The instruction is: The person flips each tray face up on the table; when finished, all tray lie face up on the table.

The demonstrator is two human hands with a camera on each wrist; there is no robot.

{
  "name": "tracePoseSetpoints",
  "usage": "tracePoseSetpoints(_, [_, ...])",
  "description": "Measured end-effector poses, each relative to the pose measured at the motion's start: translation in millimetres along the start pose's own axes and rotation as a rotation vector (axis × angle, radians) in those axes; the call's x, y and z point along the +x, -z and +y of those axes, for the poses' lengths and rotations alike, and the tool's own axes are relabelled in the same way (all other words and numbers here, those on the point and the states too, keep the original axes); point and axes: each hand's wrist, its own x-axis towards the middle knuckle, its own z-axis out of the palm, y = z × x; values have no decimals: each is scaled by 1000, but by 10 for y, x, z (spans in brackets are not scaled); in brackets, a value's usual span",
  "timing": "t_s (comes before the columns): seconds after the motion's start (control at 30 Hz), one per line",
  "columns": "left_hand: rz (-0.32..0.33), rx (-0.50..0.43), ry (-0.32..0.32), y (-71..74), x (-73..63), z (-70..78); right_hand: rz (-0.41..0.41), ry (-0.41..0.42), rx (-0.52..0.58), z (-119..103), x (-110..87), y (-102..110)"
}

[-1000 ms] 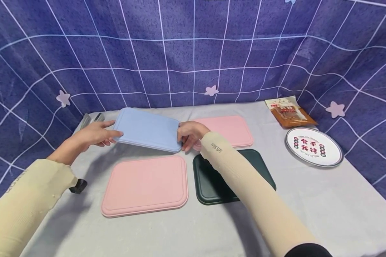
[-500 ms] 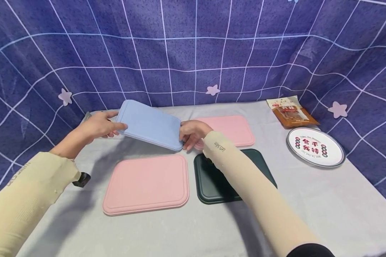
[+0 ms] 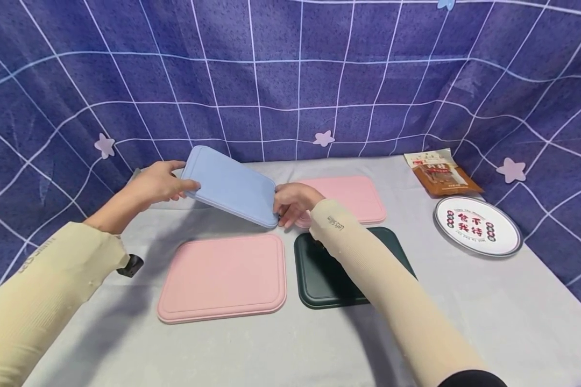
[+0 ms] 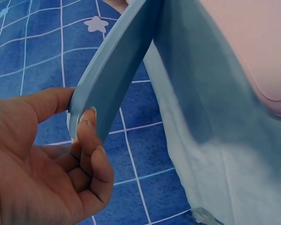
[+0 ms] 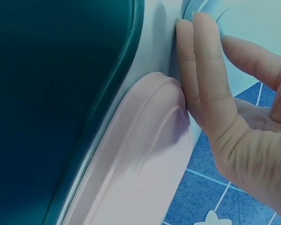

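A light blue cutting board (image 3: 229, 185) is tilted in the head view, its left side raised and its right corner low. My left hand (image 3: 158, 184) pinches its left edge; the left wrist view shows the thumb on one face and curled fingers (image 4: 91, 145) on the other. At the right edge my right hand (image 3: 297, 201) holds the low corner between thumb and fingers. In the right wrist view its fingertips reach the blue board (image 5: 210, 11), whose contact is partly hidden. A pink cutting board (image 3: 225, 277) lies in front, and another pink board (image 3: 351, 196) lies beside my right hand.
A dark green board (image 3: 324, 277) lies under my right forearm. At the right are a white plate (image 3: 479, 226) with red characters and a brown food packet (image 3: 443, 174). A blue grid-patterned cloth (image 3: 271, 80) hangs behind the white-covered table (image 3: 252, 349).
My left hand has raised the left side of the blue board, so it tilts more steeply. The right hand stays at the low corner. The whole view has shifted slightly.
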Motion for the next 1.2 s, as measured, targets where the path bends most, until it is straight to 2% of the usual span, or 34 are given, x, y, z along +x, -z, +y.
tracePoseSetpoints(0.17, [16, 21, -5, 15, -29, 68, -4, -6, -30, -11, -25, -4])
tracePoseSetpoints(0.33, [26, 69, 4, 13, -47, 158, -22, -49, -132, -111, -127, 13])
tracePoseSetpoints(0.47, [50, 123, 3, 22, -62, 228, 15, -62, -219, -356, -253, 42])
tracePoseSetpoints(0.57, [64, 137, 0, 34, -79, 258, 65, -35, -251, -616, -357, 10])
tracePoseSetpoints(0.7, [64, 134, 4, 53, -114, 269, 99, 6, -319, -980, -449, -150])
tracePoseSetpoints(0.9, [84, 161, -14, 25, -136, 329, 157, 52, -398, -1402, -478, -408])
tracePoseSetpoints(1.03, [120, 199, -21, 15, -149, 418, 223, 60, -418, -1584, -484, -498])
tracePoseSetpoints(1.2, [161, 229, -22, 26, -156, 490, 275, 71, -455, -1685, -492, -535])
